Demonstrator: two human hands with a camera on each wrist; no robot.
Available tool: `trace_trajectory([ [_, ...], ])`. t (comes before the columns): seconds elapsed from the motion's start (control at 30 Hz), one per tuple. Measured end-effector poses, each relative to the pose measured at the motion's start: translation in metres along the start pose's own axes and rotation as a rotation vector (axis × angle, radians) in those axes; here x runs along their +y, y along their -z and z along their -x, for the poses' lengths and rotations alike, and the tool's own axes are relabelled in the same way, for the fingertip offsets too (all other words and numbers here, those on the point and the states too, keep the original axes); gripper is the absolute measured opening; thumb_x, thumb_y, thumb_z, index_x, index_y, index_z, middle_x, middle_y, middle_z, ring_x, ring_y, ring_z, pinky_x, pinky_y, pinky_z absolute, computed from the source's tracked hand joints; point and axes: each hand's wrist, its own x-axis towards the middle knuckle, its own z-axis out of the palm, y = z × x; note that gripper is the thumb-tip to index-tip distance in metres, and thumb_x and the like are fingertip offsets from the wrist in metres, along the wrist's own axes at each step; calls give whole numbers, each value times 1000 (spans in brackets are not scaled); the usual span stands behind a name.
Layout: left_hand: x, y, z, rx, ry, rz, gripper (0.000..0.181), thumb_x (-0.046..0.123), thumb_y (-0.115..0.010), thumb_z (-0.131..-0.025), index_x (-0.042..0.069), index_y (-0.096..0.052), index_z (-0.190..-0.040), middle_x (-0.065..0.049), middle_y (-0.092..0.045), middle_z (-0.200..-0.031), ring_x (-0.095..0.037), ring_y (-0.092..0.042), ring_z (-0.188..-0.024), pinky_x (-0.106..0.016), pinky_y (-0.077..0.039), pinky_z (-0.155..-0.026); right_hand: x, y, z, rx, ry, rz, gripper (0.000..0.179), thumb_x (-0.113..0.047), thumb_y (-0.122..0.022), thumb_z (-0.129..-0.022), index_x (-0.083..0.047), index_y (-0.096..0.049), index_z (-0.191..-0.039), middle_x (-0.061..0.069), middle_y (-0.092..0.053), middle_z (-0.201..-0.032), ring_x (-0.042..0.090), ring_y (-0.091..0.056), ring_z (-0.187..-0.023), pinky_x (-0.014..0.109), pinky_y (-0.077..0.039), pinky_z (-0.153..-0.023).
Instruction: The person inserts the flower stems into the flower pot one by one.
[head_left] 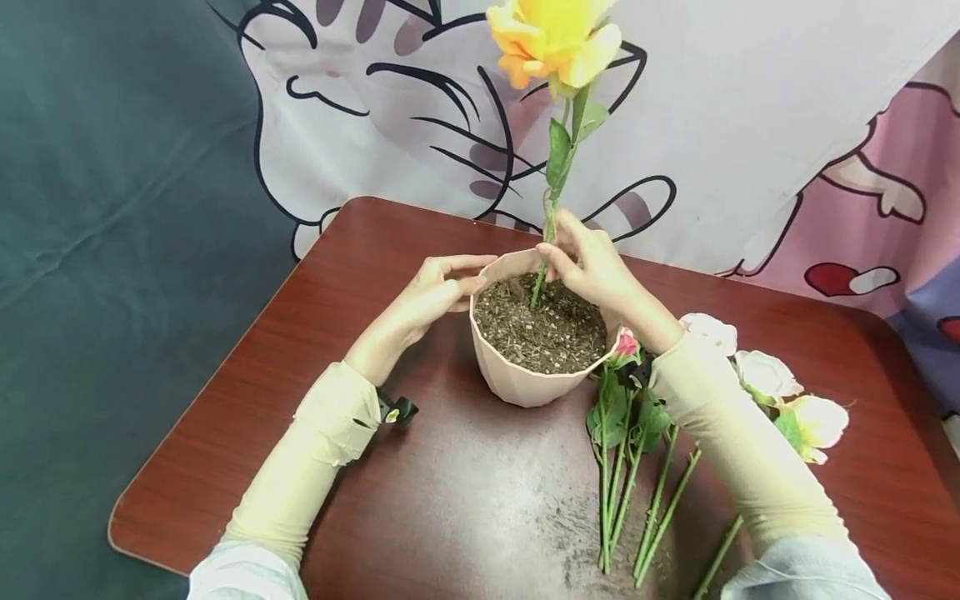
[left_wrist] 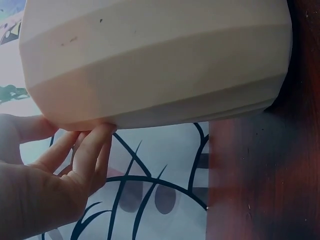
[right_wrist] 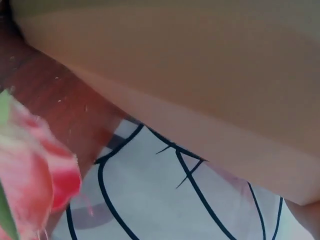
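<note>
Right hand [head_left: 592, 260] pinches the yellow flower [head_left: 551, 37] by its stem [head_left: 537, 287], which stands in soil [head_left: 536, 337]; left hand [head_left: 429, 293] (fingers bent) holds the pot [head_left: 521, 386].

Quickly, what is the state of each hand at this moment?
Left hand: closed, holding the pot at its rim.
Right hand: closed, holding the stem of the yellow flower.

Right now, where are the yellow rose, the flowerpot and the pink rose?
Yellow rose [head_left: 553, 40]: head view, on its petals.
Flowerpot [head_left: 527, 387]: head view, on its front outer wall.
Pink rose [right_wrist: 36, 170]: right wrist view, on its petals.
</note>
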Motion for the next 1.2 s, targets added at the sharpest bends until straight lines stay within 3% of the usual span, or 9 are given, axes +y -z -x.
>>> trace_trajectory([
  [0.13,1,-1,0,10,0,-7,39,9,-53,-93,9,-54,-132,-13,-53,-130,-21,-57,-109,-36,-50,-88,2,1,-1,-32,19,10,11,-10,-54,-94,-3,-47,-91,1,-61,-59,21,-61,-54,21,-41,-49],
  [0.3,0,-1,0,5,-12,4,39,9,-53,-94,9,-54,-132,-13,-53,-130,-21,-57,-108,-37,-50,-88,7,4,-1,-56,-33,28,9,-14,-54,-95,-6,-48,-94,-2,-62,-61,18,-59,-55,21,-39,-51],
  [0.57,0,0,1,21,6,9,39,11,-55,-93,12,-55,-132,-10,-53,-131,-20,-56,-109,-35,-50,-86,7,2,0,-45,-83,-61,12,-16,-54,-95,-5,-51,-97,2,-64,-64,23,-62,-59,21,-41,-52],
  [0.8,-1,-2,1,6,-2,9,39,10,-53,-94,10,-54,-132,-12,-53,-131,-19,-57,-107,-35,-50,-87,4,0,3,38,-134,-23,16,-20,-61,-91,-6,-55,-94,5,-69,-77,17,-63,-64,21,-45,-60],
  [1.0,-2,-2,0,21,23,-2,39,10,-55,-93,12,-55,-132,-10,-54,-129,-16,-56,-104,-33,-49,-85,-1,0,9,154,-132,51,20,-21,-63,-91,-4,-57,-98,6,-68,-78,16,-61,-62,21,-42,-55],
  [1.2,-1,-1,2,26,23,-1,39,10,-55,-92,12,-55,-132,-10,-55,-128,-15,-56,-103,-33,-49,-86,-6,5,15,178,-192,27,26,-23,-63,-91,-6,-55,-108,6,-69,-84,13,-63,-67,20,-45,-58],
])
